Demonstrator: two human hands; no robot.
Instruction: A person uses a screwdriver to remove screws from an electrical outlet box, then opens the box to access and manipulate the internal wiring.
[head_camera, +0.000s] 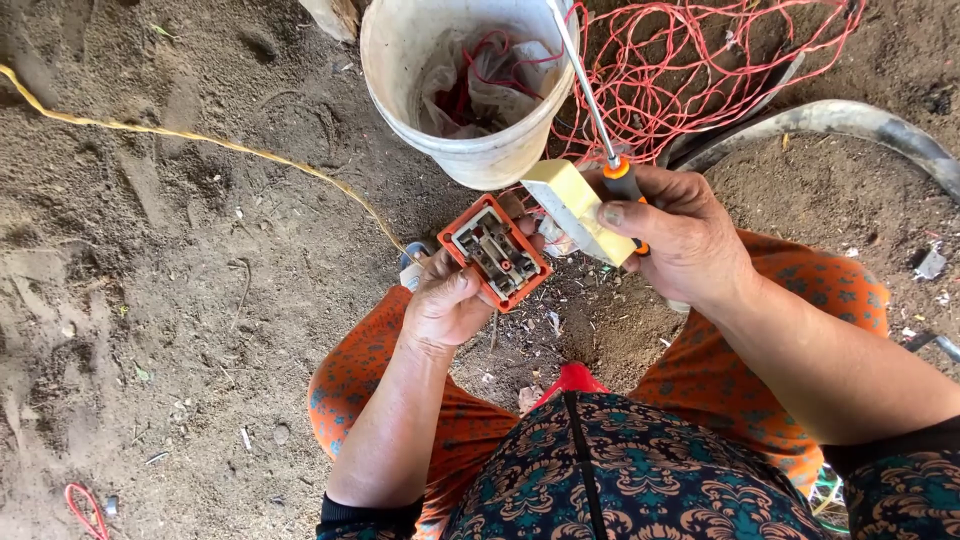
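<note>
Nearest the camera, patterned dark cloth (640, 470) and orange floral trousers (370, 370) cover the person's lap and knees. Just beyond, the left hand (447, 300) is closed around the edge of an orange switch box (495, 252), fingers curled under it and thumb along its near side — the open face with its grey inner parts and metal contacts tilts up toward the camera. To the right of it and nearly touching, the right hand (685, 240) is clamped on two things at once: a cream rectangular cover (578, 210), pinned under the thumb and jutting toward the switch box, and a screwdriver (600, 120) whose orange and black handle sits in the fist while the metal shaft points up and away.

Past the hands, a dirty white bucket (470, 150) stands on the bare soil, with plastic wrap and red wire inside. Right of the bucket lies a loose tangle of red wire (700, 70) — beside it a grey hose (850, 120) curves off. A yellow cord (200, 140) runs across the dirt to the left of the left hand.
</note>
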